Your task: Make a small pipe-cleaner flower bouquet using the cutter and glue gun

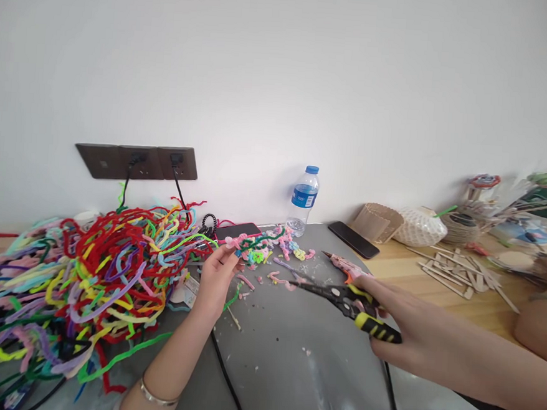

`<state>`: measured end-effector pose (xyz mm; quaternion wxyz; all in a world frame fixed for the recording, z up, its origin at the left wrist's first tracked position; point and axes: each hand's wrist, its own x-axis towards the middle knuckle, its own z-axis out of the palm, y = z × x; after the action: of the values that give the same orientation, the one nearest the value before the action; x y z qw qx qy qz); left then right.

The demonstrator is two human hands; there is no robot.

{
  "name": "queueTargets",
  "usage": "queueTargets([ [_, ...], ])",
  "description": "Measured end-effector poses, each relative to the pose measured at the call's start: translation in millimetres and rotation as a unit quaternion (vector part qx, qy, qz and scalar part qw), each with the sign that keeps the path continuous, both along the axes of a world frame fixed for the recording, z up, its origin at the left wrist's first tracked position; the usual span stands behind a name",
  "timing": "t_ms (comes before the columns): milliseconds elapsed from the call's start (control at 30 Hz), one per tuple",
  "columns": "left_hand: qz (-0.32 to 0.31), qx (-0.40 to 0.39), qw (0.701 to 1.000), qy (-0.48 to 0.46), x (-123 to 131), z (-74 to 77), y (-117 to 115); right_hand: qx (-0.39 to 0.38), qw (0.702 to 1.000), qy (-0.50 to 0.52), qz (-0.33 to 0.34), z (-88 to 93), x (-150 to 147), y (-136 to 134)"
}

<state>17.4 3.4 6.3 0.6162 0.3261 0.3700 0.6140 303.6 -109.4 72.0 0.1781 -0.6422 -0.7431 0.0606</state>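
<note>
Here, in the head view, the left hand (222, 271) pinches a pink-and-green fuzzy-wire piece (262, 242), which reaches out from the fingertips, long axis running rightward and slightly up, above the grey tabletop (285, 368). Over on the farther side, the right hand (403, 317) grasps the pliers (339, 298) by their handles, nose pointing left, tips lower and right of that piece, apart from it
</note>
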Motion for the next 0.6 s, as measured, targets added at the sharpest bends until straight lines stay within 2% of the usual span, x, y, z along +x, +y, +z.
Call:
queueTargets([
  [133, -0.01, -0.005, 1.0, 0.001, 0, -0.2, -1, -0.015, 0.998, -0.03, 0.048, 9.7, -19, 7],
  [267, -0.007, -0.008, 1.0, -0.013, -1, 0.3, -1, 0.026, 1.0, -0.003, -0.002, 13.2, -42, 10],
  [333, -0.01, -0.006, 1.0, -0.017, 0, 0.7, -2, 0.012, 1.0, 0.002, -0.003, 8.7, -53, 10],
  [467, -0.018, 0.004, 1.0, -0.012, 2, -0.6, -3, -0.1, 0.994, 0.006, 0.03, -10.3, -75, 9],
  [600, -0.03, 0.027, 0.999, -0.008, 2, -4.1, -4, -0.097, 0.994, 0.048, 0.013, -25.9, -94, 15],
])
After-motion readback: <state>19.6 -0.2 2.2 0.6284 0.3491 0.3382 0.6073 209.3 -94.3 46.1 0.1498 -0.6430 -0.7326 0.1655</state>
